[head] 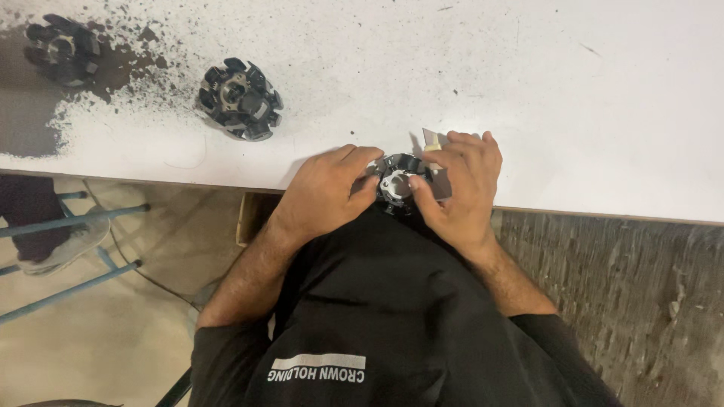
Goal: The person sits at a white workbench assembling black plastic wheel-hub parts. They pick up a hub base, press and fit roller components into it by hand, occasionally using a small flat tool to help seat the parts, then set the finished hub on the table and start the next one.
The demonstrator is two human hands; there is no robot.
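While my left hand (332, 188) clamps the round metal part (397, 181) at the table (603, 113) edge to steady it, my right hand (460, 188) pinches its rim, holding a small grey strip (433, 140).

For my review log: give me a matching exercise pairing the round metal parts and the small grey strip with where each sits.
Things:
1. shiny round metal part
2. dark round toothed part
3. second dark round part
4. small grey strip

Places:
A. far left, on the dark worn patch
B. between both hands at the table edge
C. at the right hand's fingertips
D. alone, left of the hands

Pairs: 1-B, 2-D, 3-A, 4-C
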